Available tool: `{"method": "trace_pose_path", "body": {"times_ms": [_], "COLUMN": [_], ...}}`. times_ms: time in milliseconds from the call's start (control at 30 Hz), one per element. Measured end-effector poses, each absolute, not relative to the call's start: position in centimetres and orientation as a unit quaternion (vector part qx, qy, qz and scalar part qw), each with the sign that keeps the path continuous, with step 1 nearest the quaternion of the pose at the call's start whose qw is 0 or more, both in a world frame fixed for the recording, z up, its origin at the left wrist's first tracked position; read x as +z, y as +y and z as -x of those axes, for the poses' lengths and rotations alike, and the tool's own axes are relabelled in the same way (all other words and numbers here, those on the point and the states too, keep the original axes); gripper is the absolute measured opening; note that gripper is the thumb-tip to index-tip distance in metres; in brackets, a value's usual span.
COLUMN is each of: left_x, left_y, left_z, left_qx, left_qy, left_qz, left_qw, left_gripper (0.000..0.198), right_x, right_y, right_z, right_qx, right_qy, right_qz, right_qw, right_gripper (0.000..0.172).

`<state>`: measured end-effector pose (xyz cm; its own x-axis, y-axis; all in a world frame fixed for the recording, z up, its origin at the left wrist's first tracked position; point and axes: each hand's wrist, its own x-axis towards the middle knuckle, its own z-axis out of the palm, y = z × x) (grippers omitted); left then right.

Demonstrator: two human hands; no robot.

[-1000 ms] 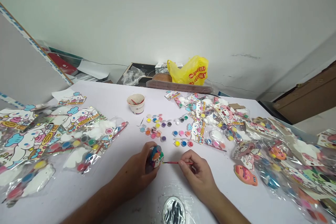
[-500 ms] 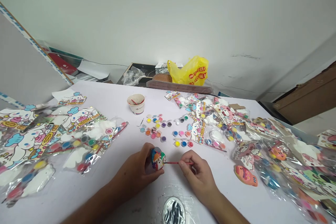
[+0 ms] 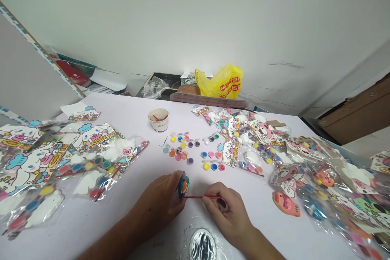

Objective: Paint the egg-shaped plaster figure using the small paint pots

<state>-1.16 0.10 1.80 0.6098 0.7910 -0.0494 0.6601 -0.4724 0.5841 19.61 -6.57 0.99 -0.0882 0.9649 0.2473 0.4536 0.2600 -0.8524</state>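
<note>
My left hand [image 3: 161, 201] is closed around a small painted plaster figure [image 3: 183, 186] and holds it upright on the white table [image 3: 131, 118]. My right hand [image 3: 228, 209] pinches a thin red paintbrush [image 3: 202, 197]. The brush tip touches the lower edge of the figure. Just beyond both hands lie several small open paint pots [image 3: 183, 150] in many colours.
A paper cup [image 3: 158, 120] stands behind the pots. Plastic bags of cartoon craft kits [image 3: 61, 158] cover the left side, with more kit bags [image 3: 319, 183] on the right. A painted pink figure [image 3: 285, 204] lies to the right. A round metal disc [image 3: 201, 245] sits near me. A yellow bag [image 3: 221, 82] is behind the table.
My left hand has turned the figure edge-on and drawn it slightly nearer. My right hand with the brush has moved down and left, keeping the tip on the figure.
</note>
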Motion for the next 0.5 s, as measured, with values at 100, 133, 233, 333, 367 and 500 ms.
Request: {"method": "trace_pose_path", "body": {"times_ms": [100, 133, 233, 333, 367, 500], "left_x": [1.82, 1.82, 1.86, 1.99, 2.05, 2.27], "left_y": [0.10, 0.10, 0.09, 0.01, -0.02, -0.11], "left_z": [1.03, 1.00, 0.91, 0.86, 0.85, 0.85], "left_qx": [0.106, 0.102, 0.096, 0.093, 0.093, 0.092], "left_qy": [0.426, 0.424, 0.417, 0.417, 0.418, 0.425], "left_qz": [-0.853, -0.855, -0.860, -0.859, -0.857, -0.852], "left_qw": [0.281, 0.281, 0.279, 0.283, 0.286, 0.293], "left_gripper": [0.020, 0.019, 0.017, 0.016, 0.015, 0.014], "right_x": [1.30, 1.35, 1.37, 1.29, 1.26, 1.12], "right_y": [-6.56, -6.53, -6.47, -6.45, -6.44, -6.34], "right_z": [-19.43, -19.39, -19.28, -19.23, -19.23, -19.31], "right_qx": [0.270, 0.267, 0.266, 0.273, 0.276, 0.288], "right_qy": [-0.689, -0.691, -0.692, -0.692, -0.690, -0.681], "right_qz": [0.525, 0.525, 0.526, 0.527, 0.526, 0.525], "right_qw": [0.419, 0.419, 0.416, 0.412, 0.413, 0.422], "right_gripper": [0.017, 0.018, 0.018, 0.017, 0.017, 0.017]}}
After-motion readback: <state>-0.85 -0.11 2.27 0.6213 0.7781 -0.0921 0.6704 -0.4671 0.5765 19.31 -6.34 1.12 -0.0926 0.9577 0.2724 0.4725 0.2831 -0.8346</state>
